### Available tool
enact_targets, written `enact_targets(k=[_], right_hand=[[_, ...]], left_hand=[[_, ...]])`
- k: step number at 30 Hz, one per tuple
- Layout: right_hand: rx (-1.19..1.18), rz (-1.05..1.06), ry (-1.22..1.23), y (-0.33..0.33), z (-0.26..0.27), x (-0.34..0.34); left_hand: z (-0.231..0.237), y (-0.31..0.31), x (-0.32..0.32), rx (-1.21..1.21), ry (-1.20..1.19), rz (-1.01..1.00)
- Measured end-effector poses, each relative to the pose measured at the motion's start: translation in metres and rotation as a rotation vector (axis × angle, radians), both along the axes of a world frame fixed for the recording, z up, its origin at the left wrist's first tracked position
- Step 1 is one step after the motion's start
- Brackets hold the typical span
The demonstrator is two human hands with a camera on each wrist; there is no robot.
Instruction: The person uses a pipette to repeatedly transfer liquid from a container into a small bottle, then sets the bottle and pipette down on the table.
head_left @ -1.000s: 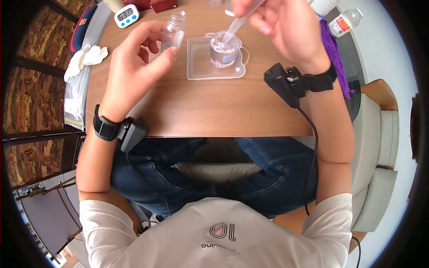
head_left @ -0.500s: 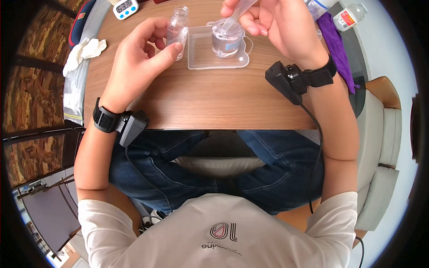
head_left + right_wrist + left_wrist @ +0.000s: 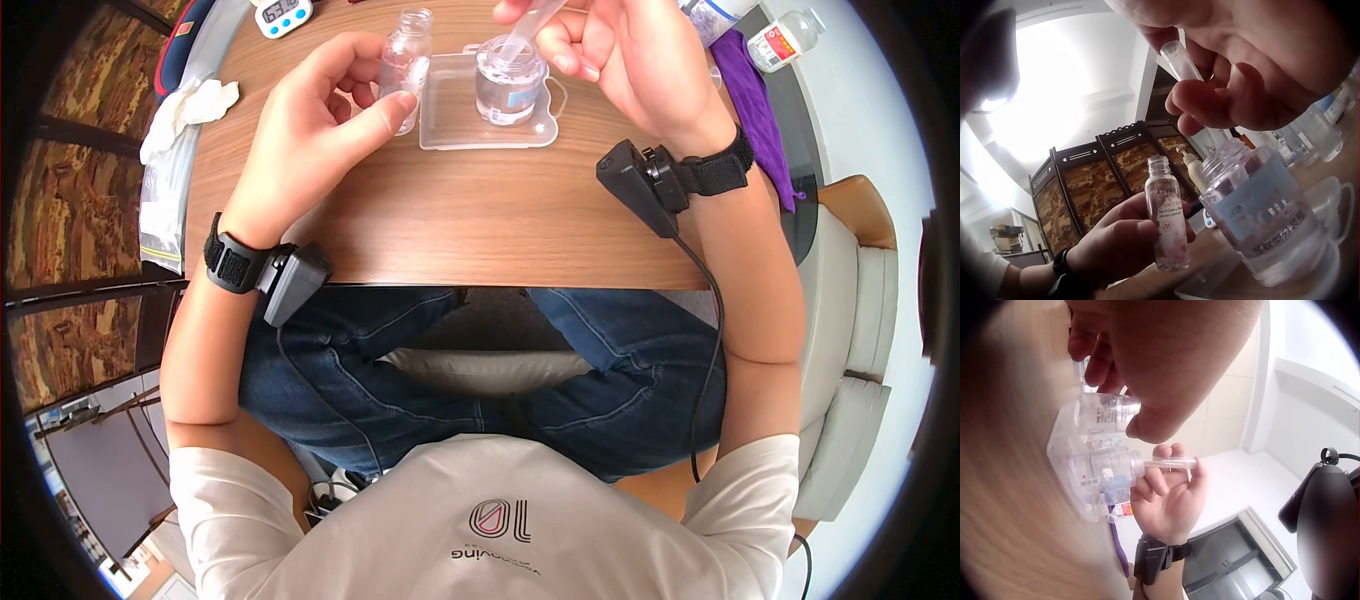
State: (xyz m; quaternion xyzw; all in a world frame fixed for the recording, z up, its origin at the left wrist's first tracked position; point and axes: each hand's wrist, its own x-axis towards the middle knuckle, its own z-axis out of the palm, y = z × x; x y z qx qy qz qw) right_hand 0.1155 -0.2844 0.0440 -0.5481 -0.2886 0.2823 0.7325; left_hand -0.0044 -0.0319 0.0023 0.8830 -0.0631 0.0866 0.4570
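Two hands (image 3: 310,145), two open bottles (image 3: 1169,225).

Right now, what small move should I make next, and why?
I'd probably lift the tube straight up with your right hand. Its lower end sits in the jar's open mouth, so a sideways pull might catch the rim. Neither hand steadies the jar: your left hand holds the bottle.

head view: tube (image 3: 527,31) top cut off | timer (image 3: 284,17) cut off | left wrist view: tabletop (image 3: 1016,487) blurred
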Motion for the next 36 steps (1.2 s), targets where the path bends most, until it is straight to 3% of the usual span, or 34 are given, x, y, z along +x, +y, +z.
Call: enact_targets(k=[7,10,14,17,20,23,36], right_hand=[[-0.022,-0.108,-0.048,0.003,-0.013,0.004],[0.044,-0.185,-0.189,0.000,-0.013,0.005],[0.196,-0.329,-0.272,-0.011,0.026,-0.007],[0.360,-0.547,-0.362,-0.011,0.032,-0.002],[0.475,-0.392,-0.346,-0.013,0.037,-0.013],[0.424,-0.345,-0.268,-0.014,0.041,-0.019],[0.432,-0.337,-0.316,-0.007,0.028,-0.010]], left_hand=[[-0.001,-0.006,-0.002,0.032,-0.023,-0.001],[0.002,-0.009,-0.003,0.072,-0.052,0.013],[0.003,-0.010,-0.003,0.143,-0.107,0.007],[0.007,-0.013,-0.003,0.167,-0.122,-0.002],[0.005,-0.014,0.001,0.203,-0.186,-0.041],[0.009,-0.017,0.000,0.222,-0.186,-0.049],[0.010,-0.018,-0.001,0.247,-0.222,-0.047]])
